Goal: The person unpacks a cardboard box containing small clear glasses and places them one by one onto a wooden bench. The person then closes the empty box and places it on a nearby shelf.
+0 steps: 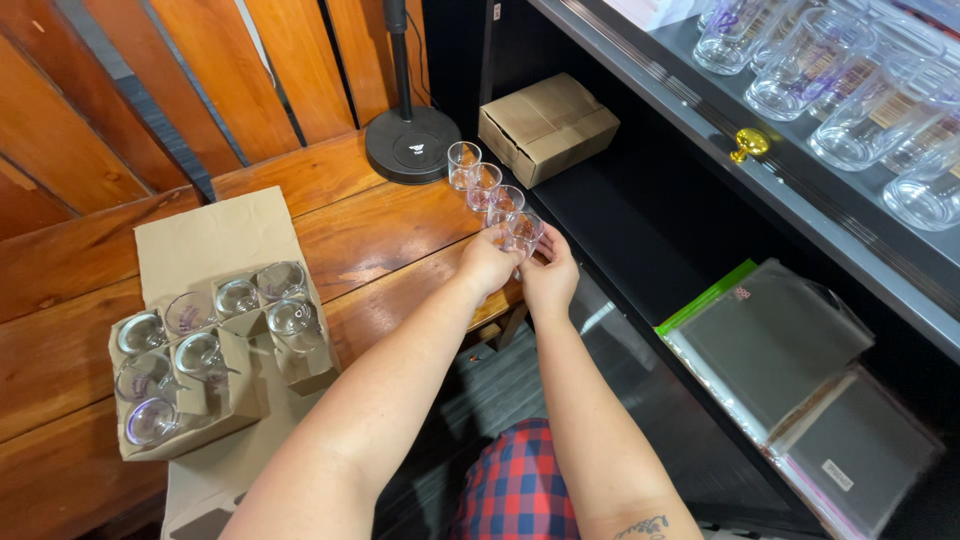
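Both my hands hold a small clear glass (523, 232) at the edge of the wooden bench (390, 235). My left hand (487, 265) grips it from the left, my right hand (550, 278) from the right. Behind it stand three more small glasses (483, 184) in a diagonal row. At the left, an open cardboard box (215, 340) with dividers holds several similar glasses (200, 352).
A black round stand base (412, 145) with a pole and a closed brown carton (547, 126) sit at the back. A dark shelf (700, 110) carries large clear glasses (860, 80) and a small gold knob (749, 145). Flat plastic-wrapped packs (780, 350) lie below.
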